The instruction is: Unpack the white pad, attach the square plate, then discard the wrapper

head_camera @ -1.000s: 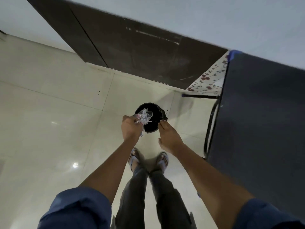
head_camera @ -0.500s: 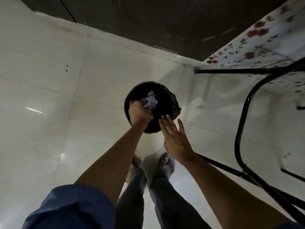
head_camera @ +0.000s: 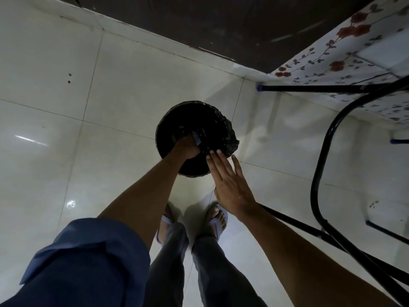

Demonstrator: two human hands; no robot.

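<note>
A round black bin (head_camera: 223, 120) lined with a dark bag stands on the tiled floor ahead of my feet. My left hand (head_camera: 184, 148) reaches down inside the bin, fingers closed around the crumpled clear wrapper (head_camera: 196, 138), of which only a small pale edge shows. My right hand (head_camera: 230, 180) hovers flat with fingers spread over the bin's near right rim, holding nothing. The white pad and the square plate are not in view.
A black metal table frame (head_camera: 321, 169) with blue foot caps stands to the right, under a floral tablecloth (head_camera: 345, 60). A dark wall panel (head_camera: 199, 21) runs along the back. Pale glossy floor tiles (head_camera: 66, 151) spread out to the left.
My left hand has gone down from above the rim into the bin with the wrapper. My right hand has opened flat near the rim, and the view has tilted further down.
</note>
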